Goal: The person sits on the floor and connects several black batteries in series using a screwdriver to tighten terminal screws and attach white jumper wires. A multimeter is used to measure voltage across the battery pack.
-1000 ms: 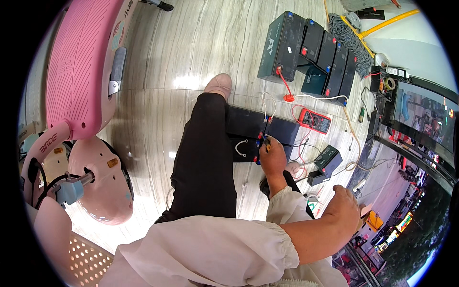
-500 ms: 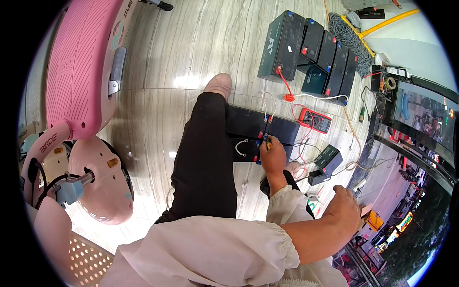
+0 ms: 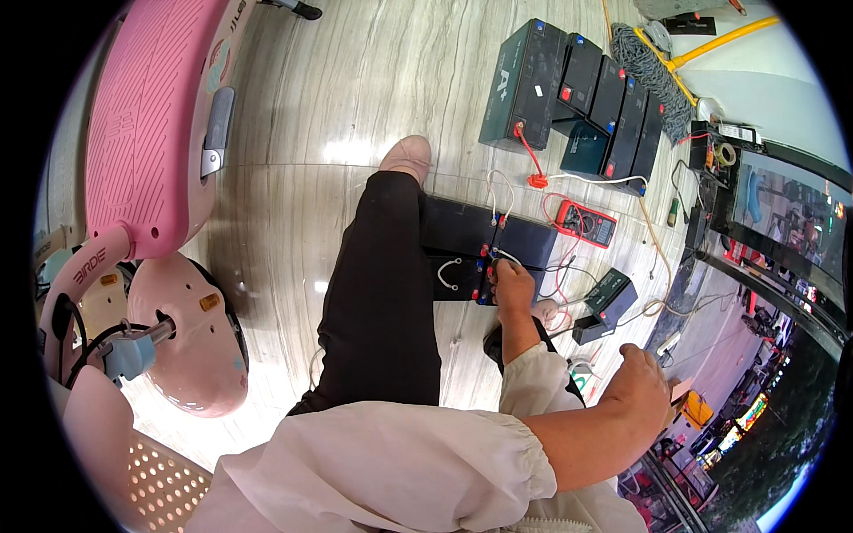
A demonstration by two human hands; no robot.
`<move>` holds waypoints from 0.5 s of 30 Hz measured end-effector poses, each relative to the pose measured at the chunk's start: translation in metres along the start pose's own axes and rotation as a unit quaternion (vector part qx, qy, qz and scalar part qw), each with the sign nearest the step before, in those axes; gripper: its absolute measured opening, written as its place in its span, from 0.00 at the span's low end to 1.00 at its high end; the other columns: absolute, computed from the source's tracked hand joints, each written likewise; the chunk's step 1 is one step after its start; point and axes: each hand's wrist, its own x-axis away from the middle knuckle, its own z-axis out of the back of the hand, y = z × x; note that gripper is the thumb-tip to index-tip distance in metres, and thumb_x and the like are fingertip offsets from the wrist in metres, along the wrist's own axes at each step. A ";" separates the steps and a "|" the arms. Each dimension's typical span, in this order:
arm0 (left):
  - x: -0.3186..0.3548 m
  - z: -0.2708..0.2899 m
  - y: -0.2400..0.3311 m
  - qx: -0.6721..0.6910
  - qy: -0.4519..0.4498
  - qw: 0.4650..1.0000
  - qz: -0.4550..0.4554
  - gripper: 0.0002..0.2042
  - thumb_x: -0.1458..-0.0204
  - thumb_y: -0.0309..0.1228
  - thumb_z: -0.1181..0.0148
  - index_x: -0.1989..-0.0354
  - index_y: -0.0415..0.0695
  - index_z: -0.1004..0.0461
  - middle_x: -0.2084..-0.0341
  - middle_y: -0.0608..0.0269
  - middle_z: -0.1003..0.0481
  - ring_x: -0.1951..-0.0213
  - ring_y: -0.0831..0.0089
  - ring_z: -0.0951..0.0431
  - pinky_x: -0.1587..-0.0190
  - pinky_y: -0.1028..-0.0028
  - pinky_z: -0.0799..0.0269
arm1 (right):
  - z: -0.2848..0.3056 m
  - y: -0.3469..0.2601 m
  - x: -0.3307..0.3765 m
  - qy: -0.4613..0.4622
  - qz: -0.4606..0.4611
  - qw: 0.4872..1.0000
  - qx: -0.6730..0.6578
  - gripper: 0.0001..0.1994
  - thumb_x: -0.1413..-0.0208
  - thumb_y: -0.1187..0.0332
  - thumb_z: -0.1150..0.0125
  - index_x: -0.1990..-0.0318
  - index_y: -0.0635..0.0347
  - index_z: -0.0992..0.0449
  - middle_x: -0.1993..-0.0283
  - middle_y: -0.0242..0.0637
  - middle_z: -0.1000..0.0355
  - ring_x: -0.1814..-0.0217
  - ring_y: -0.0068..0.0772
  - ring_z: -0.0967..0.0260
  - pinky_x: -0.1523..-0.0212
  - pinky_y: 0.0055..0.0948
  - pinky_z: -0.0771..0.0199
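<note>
My right hand (image 3: 514,286) reaches down over a block of black batteries (image 3: 458,226) on the floor. Its fingers are closed at the terminals near the middle of the block. What they hold, if anything, is hidden. A short white wire (image 3: 508,256) curves beside the fingers. Two other white jumper wires are on the block: one loop (image 3: 501,175) at its far edge, another (image 3: 447,274) on its near left battery. My left arm crosses over to the right, and my left hand (image 3: 638,382) hangs bent there, away from the batteries, its fingers mostly hidden.
A red multimeter (image 3: 586,224) with leads lies right of the block. Near it sits a small black box-shaped unit (image 3: 611,295) with cables. More black batteries (image 3: 524,84) stand behind, beside a mop (image 3: 653,75). A pink scooter (image 3: 151,133) is at the left.
My right hand has drawn back slightly, toward the right. The yellow-and-dark tool seen in it before no longer shows clearly, and the short white wire has come into sight. My left arm has not moved.
</note>
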 end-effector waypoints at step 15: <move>0.001 0.003 -0.001 0.003 -0.007 1.000 -0.006 0.15 0.47 0.32 0.41 0.53 0.41 0.20 0.61 0.63 0.21 0.56 0.65 0.23 0.52 0.61 0.32 | -0.006 0.004 0.004 0.002 0.305 0.880 0.364 0.20 0.44 0.64 0.38 0.43 0.48 0.23 0.55 0.52 0.21 0.52 0.56 0.23 0.52 0.49 0.23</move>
